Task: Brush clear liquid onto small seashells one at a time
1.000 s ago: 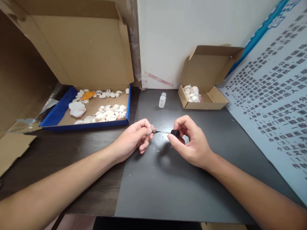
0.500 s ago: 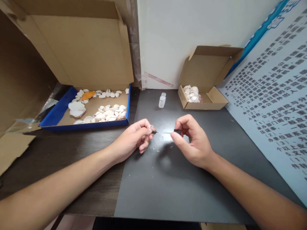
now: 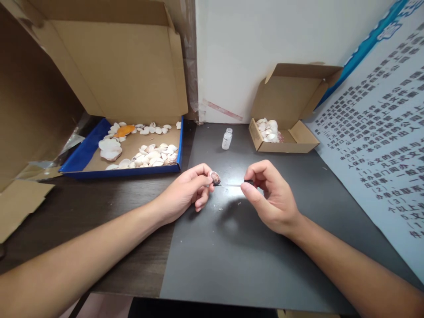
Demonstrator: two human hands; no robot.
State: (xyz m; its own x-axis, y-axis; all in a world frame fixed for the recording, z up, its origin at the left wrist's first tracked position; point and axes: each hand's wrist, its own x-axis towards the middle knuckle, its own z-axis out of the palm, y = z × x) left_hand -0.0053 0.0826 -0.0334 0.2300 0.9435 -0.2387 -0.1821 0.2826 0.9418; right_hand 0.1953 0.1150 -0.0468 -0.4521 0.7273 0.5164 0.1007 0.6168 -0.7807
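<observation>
My left hand [image 3: 190, 190] pinches a small brownish ribbed seashell [image 3: 215, 178] between thumb and fingers. In my right hand [image 3: 270, 194] is the black cap of a bottle brush [image 3: 232, 185], mostly covered by the fingers. Its thin pale stem points left, and the dark tip lies at the shell's lower edge. Both hands are held over the grey mat [image 3: 198, 269]. Beyond them stands a small clear glass bottle [image 3: 227, 139], upright and without a cap.
At the left, an open blue-edged cardboard box [image 3: 71, 164] holds white shells [image 3: 154, 157] and an orange shell [image 3: 125, 130]. A smaller open carton [image 3: 291, 147] with shells stands back right. A printed sheet [image 3: 380, 145] lines the right side; a white panel [image 3: 258, 35] rises behind.
The brush tip has shifted along the shell's lower edge. My right fingers now cover more of the cap, and the shell is tilted slightly differently. The whole view has shifted a little.
</observation>
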